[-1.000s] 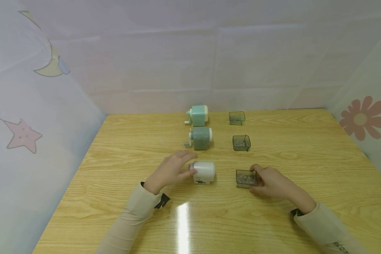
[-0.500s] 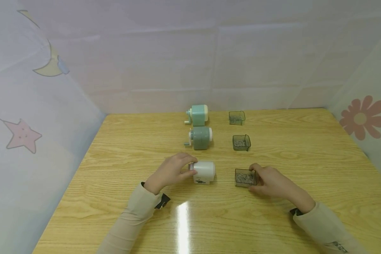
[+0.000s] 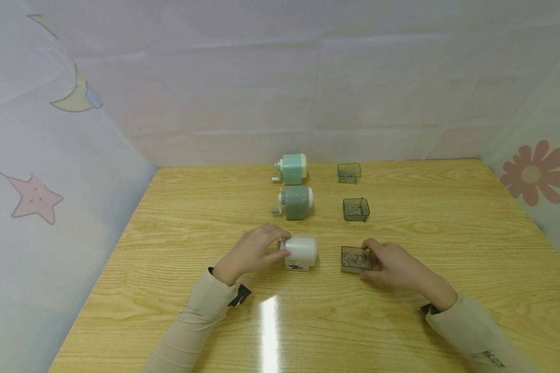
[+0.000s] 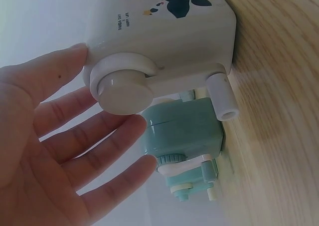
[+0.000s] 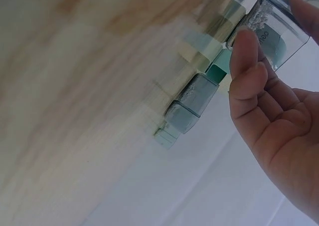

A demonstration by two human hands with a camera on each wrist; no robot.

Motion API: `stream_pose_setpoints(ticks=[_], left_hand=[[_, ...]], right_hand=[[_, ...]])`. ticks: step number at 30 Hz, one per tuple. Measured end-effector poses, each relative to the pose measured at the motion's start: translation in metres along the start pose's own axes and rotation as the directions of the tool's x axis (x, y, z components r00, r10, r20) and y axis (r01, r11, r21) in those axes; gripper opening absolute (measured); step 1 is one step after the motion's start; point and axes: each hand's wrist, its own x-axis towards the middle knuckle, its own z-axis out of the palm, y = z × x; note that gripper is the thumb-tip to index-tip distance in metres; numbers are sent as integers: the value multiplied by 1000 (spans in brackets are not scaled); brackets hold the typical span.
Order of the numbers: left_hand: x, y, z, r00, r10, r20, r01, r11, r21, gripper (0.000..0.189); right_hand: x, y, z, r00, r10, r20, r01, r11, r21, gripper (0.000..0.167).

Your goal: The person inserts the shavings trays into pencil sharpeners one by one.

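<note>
A white pencil sharpener [image 3: 301, 253] lies on the wooden table [image 3: 191, 217]. My left hand [image 3: 280, 242] holds its crank end, thumb on the near side and fingers on the far side. In the left wrist view my left hand [image 4: 104, 121] cups the round crank knob [image 4: 122, 89] of the white pencil sharpener [image 4: 164, 31]. To its right my right hand [image 3: 373, 259] pinches a small clear grey tray [image 3: 354, 259] of shavings that rests on the table. The right wrist view shows my right hand [image 5: 273, 24] with thumb and a finger on the tray [image 5: 279, 41].
Behind the white one stand a grey-green sharpener [image 3: 295, 202] and a mint sharpener [image 3: 291, 169], each with a clear tray to its right [image 3: 355, 209] [image 3: 349, 172]. Soft fabric walls enclose the table on three sides.
My left hand's fingers have closed onto the white sharpener's crank end. My right hand has slid the near tray a little left, toward the sharpener.
</note>
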Motion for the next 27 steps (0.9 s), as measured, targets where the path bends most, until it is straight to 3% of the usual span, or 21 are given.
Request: stream_pose_setpoints(ticks=[14,27], left_hand=[[0,1,-1,1000,6,-4,-6,1000,-8,33],[0,2,-1,1000,-11,10,11,1000,-16,34]], right_hand=[[10,-3,7,999,-33,1,33,999,-13,48],[18,-12,3,998,9,60,-10,1000,20,52]])
